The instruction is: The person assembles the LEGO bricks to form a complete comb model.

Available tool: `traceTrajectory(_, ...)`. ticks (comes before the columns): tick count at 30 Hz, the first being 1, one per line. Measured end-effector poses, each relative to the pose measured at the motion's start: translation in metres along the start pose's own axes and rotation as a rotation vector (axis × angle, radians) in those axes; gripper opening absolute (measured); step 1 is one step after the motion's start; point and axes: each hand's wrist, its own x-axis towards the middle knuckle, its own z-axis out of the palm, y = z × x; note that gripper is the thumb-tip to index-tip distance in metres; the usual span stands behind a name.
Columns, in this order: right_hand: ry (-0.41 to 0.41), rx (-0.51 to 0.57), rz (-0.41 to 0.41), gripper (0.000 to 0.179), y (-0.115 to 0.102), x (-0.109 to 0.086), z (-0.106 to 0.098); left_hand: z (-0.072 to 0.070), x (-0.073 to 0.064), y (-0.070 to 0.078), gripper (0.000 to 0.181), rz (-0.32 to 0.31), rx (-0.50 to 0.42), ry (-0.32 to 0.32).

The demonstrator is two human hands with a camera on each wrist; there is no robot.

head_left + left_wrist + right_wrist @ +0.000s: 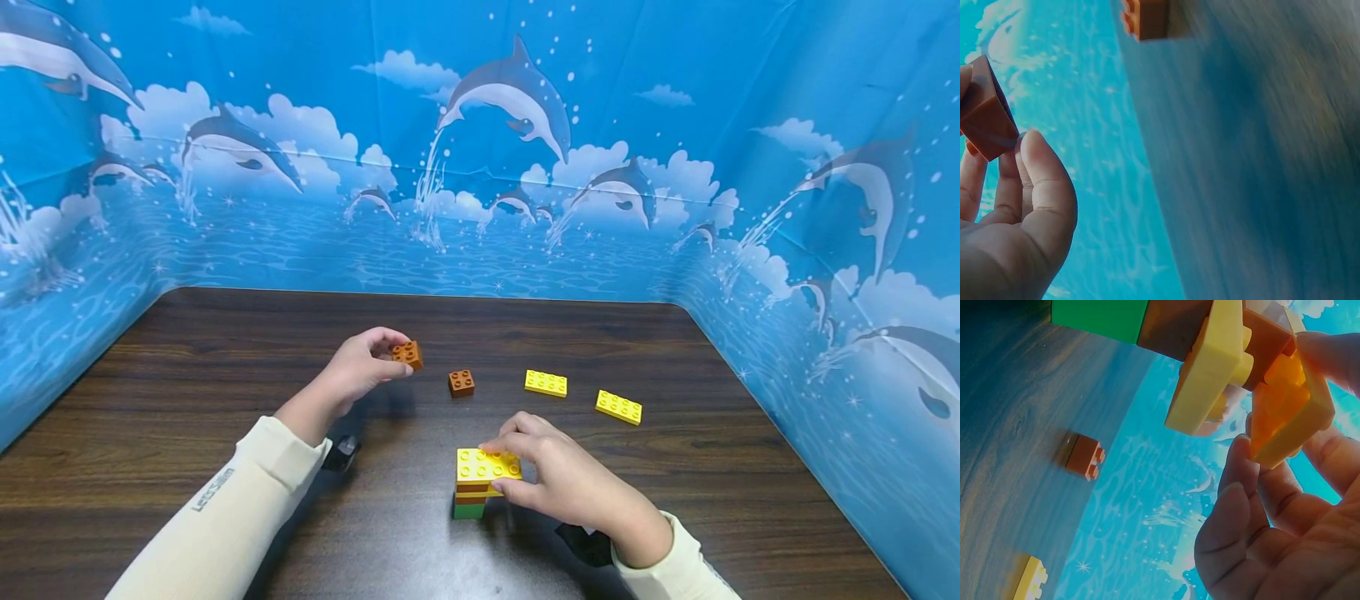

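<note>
- Left of the stack [471, 492], the tabletop [397, 517] gives a hand room to pass.
- The right hand [551, 467] blocks the stack's right side.
- The left hand [360, 364] obstructs the approach to the loose brown brick [461, 383] from its left.
- A gap separates the two yellow bricks [546, 382] [618, 407].
- A dolphin curtain [480, 250] bounds the far edge.

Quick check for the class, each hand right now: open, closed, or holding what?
Left hand: closed, holding a brown brick.
Right hand: closed, gripping the yellow top brick of the stack.
</note>
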Motion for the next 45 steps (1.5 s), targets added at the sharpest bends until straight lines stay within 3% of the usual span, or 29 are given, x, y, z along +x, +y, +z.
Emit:
traceTrajectory(19, -0.008, 0.007, 0.011, 0.037, -0.001, 0.0, 0.0, 0.025, -0.037, 0.025, 0.039, 0.152, -0.032, -0.065)
traceTrajectory(24, -0.009, 0.002, 0.008, 0.037, -0.001, 0.001, 0.0, 0.03, -0.048, 0.031, 0.038, 0.161, -0.013, -0.091)
traceTrajectory(45, -0.003, 0.003, -0.011, 0.038, 0.001, 0.0, 0.0, 0.054, -0.077, 0.027, 0.038, 0.23, -0.004, -0.267)
